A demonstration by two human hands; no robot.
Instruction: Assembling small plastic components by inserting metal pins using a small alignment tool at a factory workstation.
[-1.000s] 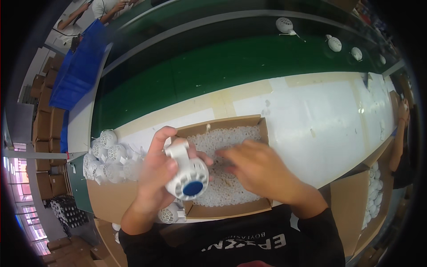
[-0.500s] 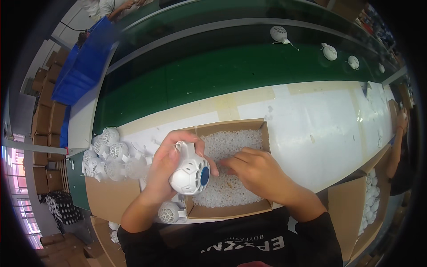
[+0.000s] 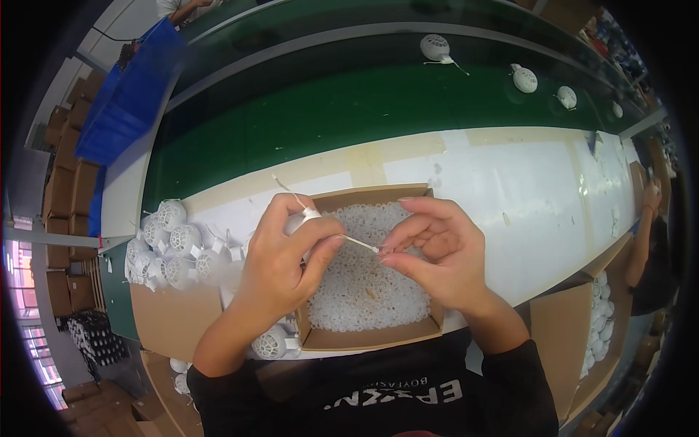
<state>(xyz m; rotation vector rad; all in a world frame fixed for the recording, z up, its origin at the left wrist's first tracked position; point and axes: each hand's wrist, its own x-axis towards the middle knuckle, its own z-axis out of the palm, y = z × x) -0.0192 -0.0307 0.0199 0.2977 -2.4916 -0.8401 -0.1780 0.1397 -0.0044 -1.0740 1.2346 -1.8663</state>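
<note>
My left hand [image 3: 280,255] is closed around a white ball-shaped plastic housing [image 3: 296,221], mostly hidden by the fingers. A thin white cord [image 3: 358,242] runs taut from the left fingertips to my right hand [image 3: 451,251]. The right thumb and forefinger pinch the cord's end, where a small pale bit shows, too small to make out; the other fingers are curled loosely. Both hands are above an open cardboard box [image 3: 371,341] filled with small clear rings [image 3: 364,298].
Several white openwork balls [image 3: 183,240] are heaped at the left, and another ball [image 3: 271,342] sits by the box's near left corner. More balls [image 3: 524,80] lie on the green conveyor belt [image 3: 313,109]. At right stands a carton [image 3: 561,328] of white balls; another person's arm [image 3: 644,233] is beyond.
My right hand has come up out of the rings and now pinches the cord. The left hand has turned the ball, hiding its blue disc. Balls on the belt appear shifted slightly left.
</note>
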